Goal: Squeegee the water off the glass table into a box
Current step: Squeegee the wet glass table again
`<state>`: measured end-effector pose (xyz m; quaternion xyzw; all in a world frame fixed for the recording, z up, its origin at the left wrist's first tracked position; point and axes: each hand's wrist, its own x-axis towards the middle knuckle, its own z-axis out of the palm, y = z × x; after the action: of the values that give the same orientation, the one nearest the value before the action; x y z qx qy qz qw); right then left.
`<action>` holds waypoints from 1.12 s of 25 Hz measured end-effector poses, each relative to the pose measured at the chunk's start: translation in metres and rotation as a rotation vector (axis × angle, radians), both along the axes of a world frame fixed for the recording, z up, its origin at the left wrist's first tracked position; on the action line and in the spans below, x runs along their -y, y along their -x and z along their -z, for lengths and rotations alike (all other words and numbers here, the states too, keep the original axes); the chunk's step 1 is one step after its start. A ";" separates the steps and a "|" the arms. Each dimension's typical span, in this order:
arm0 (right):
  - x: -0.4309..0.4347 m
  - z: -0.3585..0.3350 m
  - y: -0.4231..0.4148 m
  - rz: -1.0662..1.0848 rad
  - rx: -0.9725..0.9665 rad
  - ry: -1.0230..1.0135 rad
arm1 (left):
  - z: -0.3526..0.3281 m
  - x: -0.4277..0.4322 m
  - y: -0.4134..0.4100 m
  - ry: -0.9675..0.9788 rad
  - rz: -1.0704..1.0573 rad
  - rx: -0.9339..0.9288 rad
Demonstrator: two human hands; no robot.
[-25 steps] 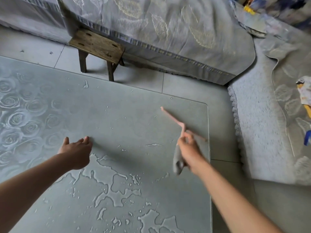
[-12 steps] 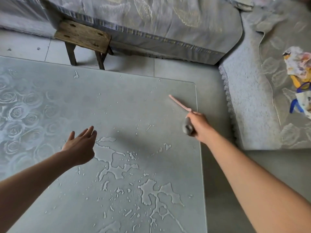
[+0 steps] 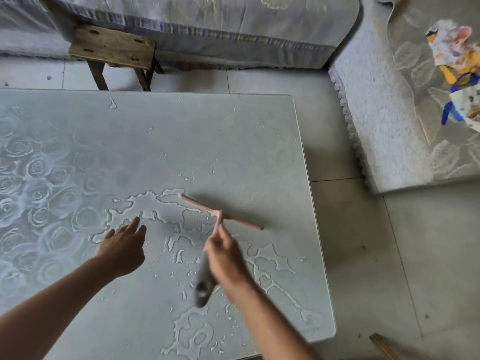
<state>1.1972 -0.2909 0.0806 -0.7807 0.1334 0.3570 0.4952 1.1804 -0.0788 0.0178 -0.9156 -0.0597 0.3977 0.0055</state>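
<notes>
The glass table (image 3: 181, 141) fills the left and middle of the view, with a rose pattern on its left part. Water puddles (image 3: 155, 211) spread over its near right area, down to the front edge. My right hand (image 3: 226, 258) grips the grey handle of a squeegee (image 3: 220, 213). Its pink blade lies across the glass at the far edge of the water. My left hand (image 3: 122, 245) hovers over the puddle with fingers spread, holding nothing. No box can be made out.
A small wooden stool (image 3: 114, 50) stands beyond the table's far edge, in front of a covered bed (image 3: 220, 27). A fluffy pale rug (image 3: 384, 120) lies on the tiled floor to the right, with colourful items (image 3: 459, 74) on it. A wooden edge (image 3: 381, 346) shows at bottom right.
My right hand has brought the squeegee from the table's right edge inward, and the blade now lies on the glass at the puddle. The left hand moved a little right.
</notes>
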 end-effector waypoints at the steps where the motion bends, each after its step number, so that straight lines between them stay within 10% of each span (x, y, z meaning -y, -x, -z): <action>1: 0.013 -0.001 -0.016 0.037 0.035 0.002 | 0.000 -0.003 0.006 0.012 0.008 0.002; 7: 0.063 0.005 -0.058 0.538 -0.093 0.184 | 0.017 -0.018 0.041 0.069 0.030 -0.022; 16: -0.008 -0.006 0.025 0.443 -0.043 -0.033 | 0.024 -0.028 0.058 0.111 0.115 -0.073; 22: 0.097 -0.027 0.046 0.942 -0.135 0.081 | 0.023 -0.040 0.058 0.077 0.334 -0.086; 28: -0.032 0.007 0.087 0.770 -0.114 0.023 | 0.028 -0.046 0.063 0.037 0.432 -0.071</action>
<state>1.1100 -0.2590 0.0737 -0.6579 0.4478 0.1862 0.5761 1.1175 -0.0324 -0.0099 -0.8925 0.1454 0.4202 0.0760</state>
